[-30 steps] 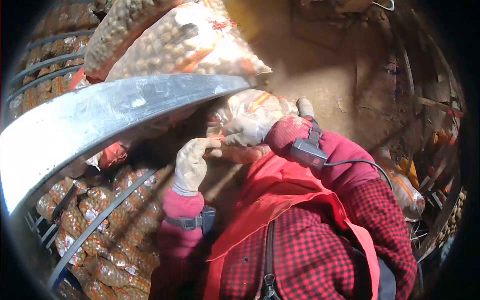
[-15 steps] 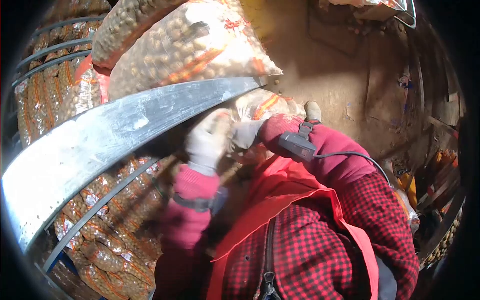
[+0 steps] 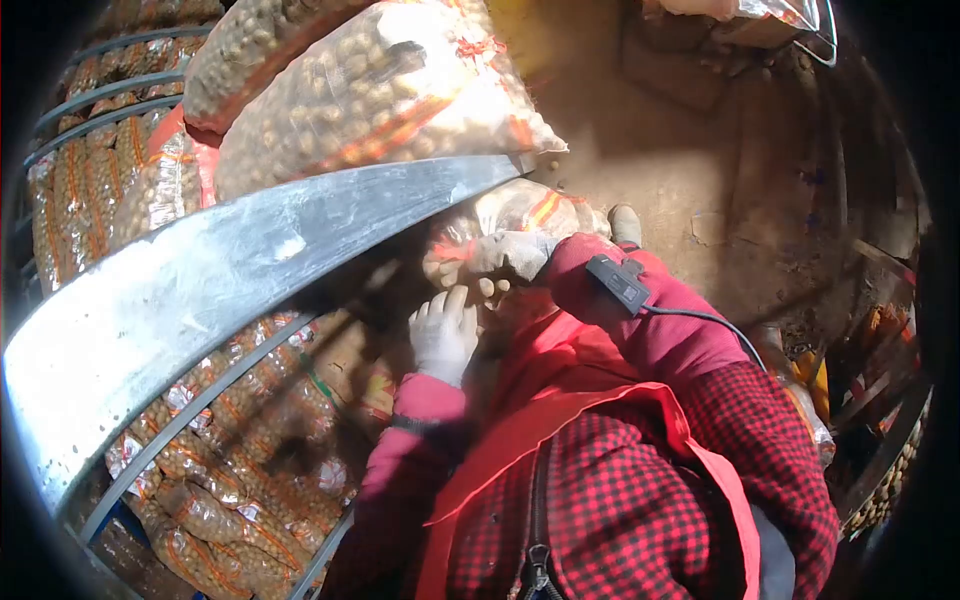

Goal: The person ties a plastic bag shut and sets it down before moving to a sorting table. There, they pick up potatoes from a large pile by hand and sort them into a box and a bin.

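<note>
My right hand (image 3: 508, 255), in a whitish glove, is closed on the edge of a clear mesh sack (image 3: 530, 207) with orange stripes, below the end of the metal beam. Two small loose potatoes (image 3: 490, 287) show just under that hand. My left hand (image 3: 443, 338), gloved the same way with paler fingertips, is lower and to the left. Its fingers are stretched out near the potatoes, and I see nothing held in it. The sack's lower part is in shadow and partly hidden by my right hand and red apron (image 3: 560, 350).
A wide metal beam (image 3: 260, 235) curves across the left. Behind it lie large potato sacks (image 3: 350, 100); more sacks (image 3: 240, 430) are stacked below it at left. A boot (image 3: 625, 224) stands on the brown floor (image 3: 690, 170). Wooden debris (image 3: 875, 350) lies at right.
My left hand has moved down and to the right, away from the right hand, and its fingers have spread. Loose potatoes now show between the hands. My right hand has shifted slightly.
</note>
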A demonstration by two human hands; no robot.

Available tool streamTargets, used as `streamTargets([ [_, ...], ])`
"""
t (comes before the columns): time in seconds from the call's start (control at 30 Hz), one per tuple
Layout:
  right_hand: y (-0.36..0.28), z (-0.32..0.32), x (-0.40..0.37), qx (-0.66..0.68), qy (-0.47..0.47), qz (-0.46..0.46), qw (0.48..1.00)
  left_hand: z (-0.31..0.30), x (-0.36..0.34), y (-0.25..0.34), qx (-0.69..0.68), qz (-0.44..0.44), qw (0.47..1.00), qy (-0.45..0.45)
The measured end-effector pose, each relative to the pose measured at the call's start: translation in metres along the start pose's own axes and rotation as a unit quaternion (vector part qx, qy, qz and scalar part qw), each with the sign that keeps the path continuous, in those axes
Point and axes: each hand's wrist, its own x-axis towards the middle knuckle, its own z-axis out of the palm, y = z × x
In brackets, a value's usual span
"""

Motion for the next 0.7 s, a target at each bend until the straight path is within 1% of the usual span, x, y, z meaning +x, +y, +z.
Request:
streamTargets([
  [0.07, 0.004, 0.006, 0.002, 0.084, 0.024, -0.003, 0.996, 0.009, 0.005, 0.003, 0.050, -0.035, 0.997, -0.049],
  [0.17, 0.000, 0.027, -0.002, 0.170, 0.117, -0.042, 0.978, 0.002, 0.006, 0.009, 0.042, 0.009, 0.998, -0.041],
  [0.2, 0.021, 0.005, 0.017, 0.105, 0.087, -0.066, 0.989, -0.005, 0.002, 0.013, -0.060, -0.007, 0.998, -0.029],
  [0.23, 0.021, 0.005, 0.016, -0.058, 0.126, -0.078, 0.987, -0.011, -0.004, 0.014, -0.206, -0.044, 0.977, -0.010],
  [0.27, 0.020, 0.005, 0.017, -0.173, 0.148, -0.087, 0.970, -0.018, -0.011, 0.012, -0.346, -0.081, 0.935, 0.008],
  [0.3, 0.017, 0.008, 0.016, -0.232, 0.161, -0.096, 0.955, -0.024, -0.018, 0.008, -0.479, -0.115, 0.870, 0.027],
  [0.33, 0.014, 0.011, 0.014, -0.270, 0.171, -0.103, 0.942, -0.025, -0.022, 0.001, -0.388, -0.069, 0.918, 0.044],
  [0.37, 0.012, 0.015, 0.012, -0.304, 0.180, -0.110, 0.929, -0.022, -0.027, 0.004, -0.458, -0.120, 0.880, 0.042],
  [0.43, 0.003, 0.025, 0.004, -0.370, 0.207, -0.122, 0.898, -0.026, -0.026, 0.019, -0.591, -0.208, 0.778, 0.038],
  [0.47, -0.002, 0.031, -0.002, -0.405, 0.222, -0.125, 0.878, -0.009, -0.028, 0.008, -0.540, -0.111, 0.832, 0.065],
  [0.57, -0.017, 0.053, -0.016, -0.523, 0.281, -0.130, 0.794, -0.039, -0.037, 0.010, -0.389, -0.041, 0.920, 0.029],
  [0.6, -0.023, 0.062, -0.019, -0.560, 0.303, -0.131, 0.760, -0.041, -0.042, 0.005, -0.394, -0.074, 0.916, -0.015],
  [0.63, -0.028, 0.071, -0.021, -0.595, 0.329, -0.130, 0.721, -0.038, -0.049, -0.001, -0.428, -0.091, 0.899, 0.007],
  [0.7, -0.036, 0.083, -0.023, -0.579, 0.364, -0.135, 0.717, -0.019, -0.062, -0.014, -0.499, -0.119, 0.857, 0.049],
])
